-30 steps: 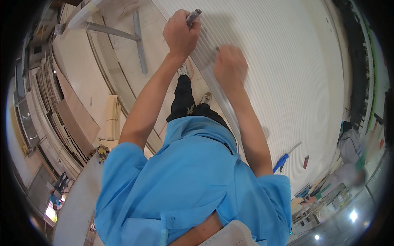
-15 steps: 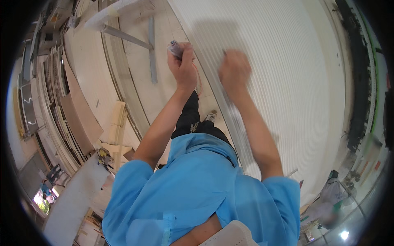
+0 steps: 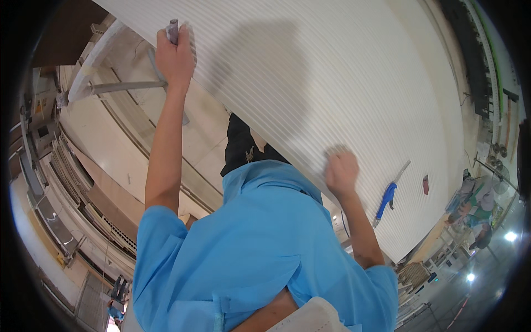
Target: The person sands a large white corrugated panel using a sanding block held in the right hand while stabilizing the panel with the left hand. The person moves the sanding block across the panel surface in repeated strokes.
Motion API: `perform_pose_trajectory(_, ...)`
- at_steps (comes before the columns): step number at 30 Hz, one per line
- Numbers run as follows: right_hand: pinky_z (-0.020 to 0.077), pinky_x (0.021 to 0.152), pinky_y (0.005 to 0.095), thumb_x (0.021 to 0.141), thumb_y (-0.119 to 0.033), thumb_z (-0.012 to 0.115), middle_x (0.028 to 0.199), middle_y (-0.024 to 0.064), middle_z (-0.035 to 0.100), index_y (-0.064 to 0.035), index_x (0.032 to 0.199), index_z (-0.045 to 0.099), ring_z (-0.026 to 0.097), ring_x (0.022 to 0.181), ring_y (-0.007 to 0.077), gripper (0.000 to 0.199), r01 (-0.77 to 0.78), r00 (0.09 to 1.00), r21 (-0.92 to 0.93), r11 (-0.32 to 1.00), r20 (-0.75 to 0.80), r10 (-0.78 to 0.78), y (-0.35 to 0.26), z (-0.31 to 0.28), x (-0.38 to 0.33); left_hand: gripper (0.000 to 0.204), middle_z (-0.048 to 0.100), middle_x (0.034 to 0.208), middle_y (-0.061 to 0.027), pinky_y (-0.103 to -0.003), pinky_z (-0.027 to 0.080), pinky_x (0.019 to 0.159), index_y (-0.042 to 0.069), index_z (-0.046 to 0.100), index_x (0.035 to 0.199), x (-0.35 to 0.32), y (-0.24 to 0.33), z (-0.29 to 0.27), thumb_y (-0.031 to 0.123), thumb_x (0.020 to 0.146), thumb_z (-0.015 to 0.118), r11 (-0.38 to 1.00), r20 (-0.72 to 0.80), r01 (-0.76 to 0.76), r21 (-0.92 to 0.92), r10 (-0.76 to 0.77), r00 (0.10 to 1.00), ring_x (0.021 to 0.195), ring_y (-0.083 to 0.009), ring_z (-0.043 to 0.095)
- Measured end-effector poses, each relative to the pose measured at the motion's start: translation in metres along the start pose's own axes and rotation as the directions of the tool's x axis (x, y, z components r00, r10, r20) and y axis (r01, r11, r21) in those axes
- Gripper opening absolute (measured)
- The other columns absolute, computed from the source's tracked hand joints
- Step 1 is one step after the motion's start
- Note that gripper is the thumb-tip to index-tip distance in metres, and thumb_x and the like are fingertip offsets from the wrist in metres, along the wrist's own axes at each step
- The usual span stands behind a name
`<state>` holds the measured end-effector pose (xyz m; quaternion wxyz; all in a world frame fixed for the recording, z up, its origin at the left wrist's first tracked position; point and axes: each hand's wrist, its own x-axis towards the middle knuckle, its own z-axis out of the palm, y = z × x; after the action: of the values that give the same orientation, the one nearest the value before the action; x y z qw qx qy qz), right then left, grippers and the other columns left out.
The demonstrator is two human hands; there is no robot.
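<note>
Clearly the left hand has its fingers closed around a grey marker at the near edge of the white ribbed panel, the marker's long axis pointing away from the person. The right hand lies curled on the panel, farther along the same edge, holding nothing that I can see; a blue-handled tool lies just beyond it.

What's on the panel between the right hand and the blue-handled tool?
Nothing. In the head view the stretch of white ribbed panel between the right hand and the blue-handled tool is bare. The small red thing lies beyond the tool.

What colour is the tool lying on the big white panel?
Its handle is blue, with a silvery nozzle: the tool, seen in the head view.
</note>
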<state>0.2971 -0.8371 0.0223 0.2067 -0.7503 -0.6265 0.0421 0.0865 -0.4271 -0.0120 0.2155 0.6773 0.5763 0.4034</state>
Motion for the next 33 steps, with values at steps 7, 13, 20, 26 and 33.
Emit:
perform_pose_trajectory(7,0.0461,0.069,0.0436,0.089,-0.005,0.066,0.083,0.0136,0.061,-0.0049,0.095,0.066,0.059,0.078,0.0337,0.007,-0.388,0.915,0.312,0.867,0.017,0.403,0.005,-0.001,-0.004,0.040,0.066,0.078,-0.0117,-0.043,0.048,0.072,0.003,0.060,0.093,0.000,0.000,0.003,0.042,0.095,0.065,0.996,-0.005,0.024,0.085,-0.023,1.000,0.075,-0.0315,0.064)
perform_pose_trajectory(13,0.0478,0.073,0.0426,0.089,-0.002,0.065,0.089,0.0141,0.063,-0.0051,0.097,0.065,0.059,0.084,0.0331,0.009,-0.251,0.962,0.276,0.928,-0.038,0.271,0.005,0.002,0.036,0.037,0.067,0.078,-0.0121,-0.043,0.049,0.072,0.004,0.060,0.092,-0.001,0.003,0.004,0.041,0.094,0.067,0.993,-0.017,-0.020,0.116,0.022,1.000,0.077,-0.0324,0.065)
perform_pose_trajectory(20,0.0482,0.075,0.0448,0.088,-0.002,0.064,0.096,0.0151,0.062,-0.0037,0.099,0.061,0.059,0.089,0.0350,0.011,-0.079,0.997,0.278,0.957,0.012,0.079,-0.024,0.030,0.135,0.030,0.065,0.074,-0.0102,-0.044,0.049,0.065,0.008,0.060,0.088,-0.001,0.001,0.005,0.035,0.092,0.070,0.994,-0.053,-0.026,0.107,0.031,0.998,0.070,-0.0327,0.064)
perform_pose_trajectory(26,0.0481,0.075,0.0463,0.086,-0.003,0.066,0.089,0.0147,0.059,-0.0034,0.096,0.060,0.058,0.087,0.0363,0.011,-0.083,0.992,0.174,0.981,0.107,0.065,-0.042,0.064,0.205,0.025,0.063,0.070,-0.0078,-0.041,0.048,0.060,0.009,0.061,0.085,-0.003,0.000,0.010,0.030,0.089,0.073,1.000,-0.060,-0.009,0.024,0.011,0.998,0.065,-0.0289,0.064)
perform_pose_trajectory(33,0.0525,0.083,0.0445,0.081,-0.004,0.060,0.095,0.0170,0.066,-0.0021,0.093,0.064,0.064,0.094,0.0343,0.012,0.074,0.996,0.019,0.997,0.038,-0.075,-0.094,0.108,0.302,0.026,0.065,0.074,-0.0098,-0.043,0.049,0.062,0.008,0.060,0.085,-0.002,-0.003,0.012,0.030,0.089,0.073,0.993,-0.105,-0.076,0.087,0.085,0.991,0.067,-0.0319,0.064)
